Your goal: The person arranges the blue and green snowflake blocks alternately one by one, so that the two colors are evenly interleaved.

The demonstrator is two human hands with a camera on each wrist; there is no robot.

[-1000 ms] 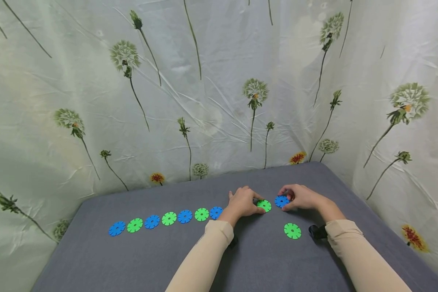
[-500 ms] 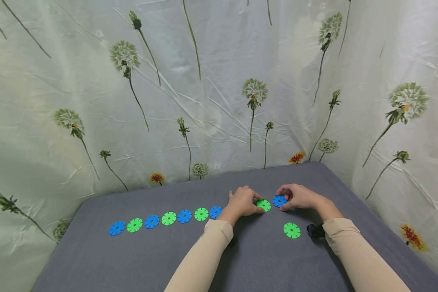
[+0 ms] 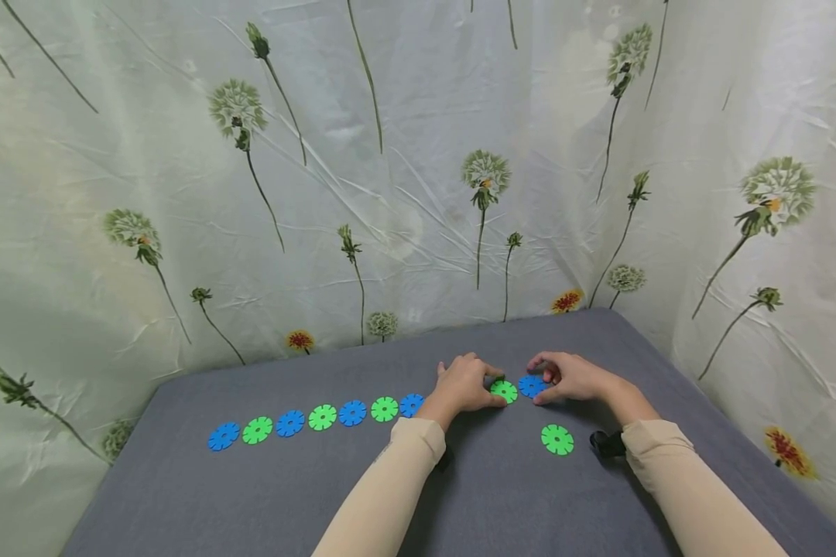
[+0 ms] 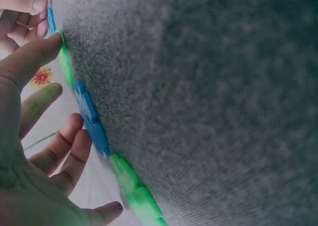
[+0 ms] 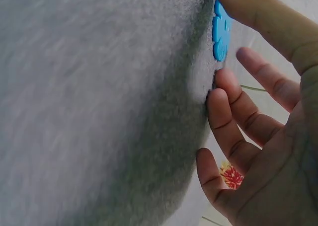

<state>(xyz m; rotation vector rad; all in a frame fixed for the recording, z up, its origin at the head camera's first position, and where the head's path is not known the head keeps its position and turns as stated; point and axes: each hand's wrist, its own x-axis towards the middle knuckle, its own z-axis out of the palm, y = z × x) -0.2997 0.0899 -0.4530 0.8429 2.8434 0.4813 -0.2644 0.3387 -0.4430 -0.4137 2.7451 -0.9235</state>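
Observation:
In the head view my left hand [image 3: 463, 384] has thumb and index finger at opposite edges of a green notched plastic disc [image 3: 505, 391], pinching it flat on the table. Just right of it lies a blue notched disc [image 3: 530, 387]. My right hand [image 3: 577, 377] is over that blue disc, its thumb at the near edge and its index fingertip slightly off the far edge. The right wrist view shows the right thumb [image 5: 248, 7] by the blue disc [image 5: 221, 32], other fingers loosely bent. Beneath my left hand, the left wrist view reveals another blue disc [image 4: 92, 119] and green disc [image 4: 136, 191].
A row of alternating blue and green discs [image 3: 323, 417] runs left across the grey cloth-covered table [image 3: 265, 503]. One separate green disc [image 3: 557, 439] lies nearer me, between the forearms. A flower-printed curtain [image 3: 418, 193] hangs behind the table.
The blue disc by my right hand has slid left, closer to the green disc. My right index finger has come slightly away from it. The left hand stays in place.

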